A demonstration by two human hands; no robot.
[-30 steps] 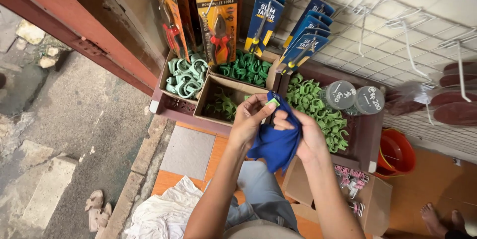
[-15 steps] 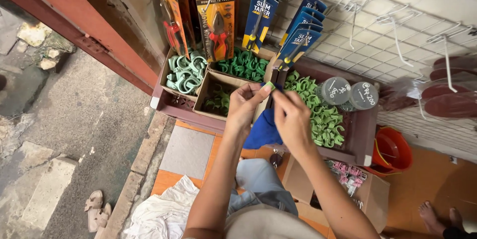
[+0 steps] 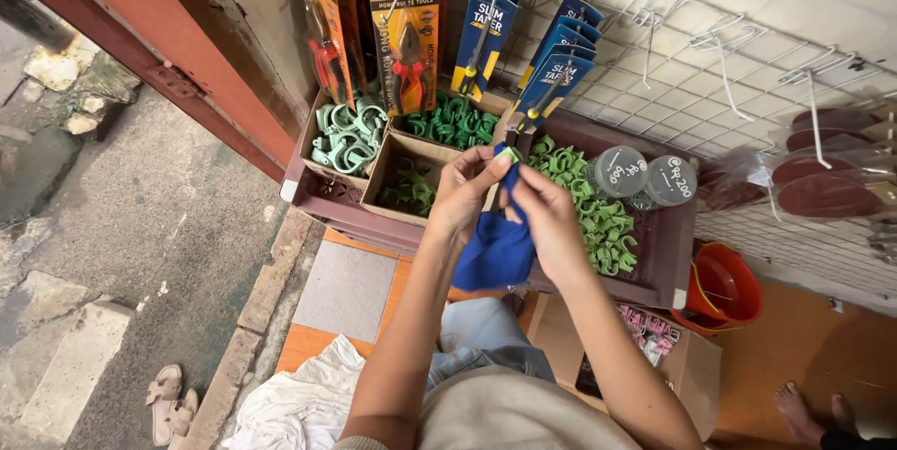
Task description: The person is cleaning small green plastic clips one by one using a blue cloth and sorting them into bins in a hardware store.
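My left hand [image 3: 470,190] and my right hand [image 3: 545,214] are raised together over the shelf of boxes. Both hold a blue cloth [image 3: 495,249] that hangs down between them. The left hand's fingertips also pinch a small green clip [image 3: 505,157] at the cloth's top edge. The right hand grips the cloth just beside it. Directly behind my hands lies a heap of bright green plastic clips [image 3: 589,212].
Cardboard boxes of pale green clamps [image 3: 346,132] and dark green clips [image 3: 453,123] sit on a brown shelf [image 3: 322,202]. Carded pliers [image 3: 406,34] and blue carded tools [image 3: 486,34] hang on a wire grid. Two round lidded tubs [image 3: 645,174], an orange bucket [image 3: 724,286], white cloth [image 3: 299,403].
My hands have moved closer together and lifted the cloth's top edge; the cloth, spread wide between them a second ago, now hangs narrower beneath my fingers.
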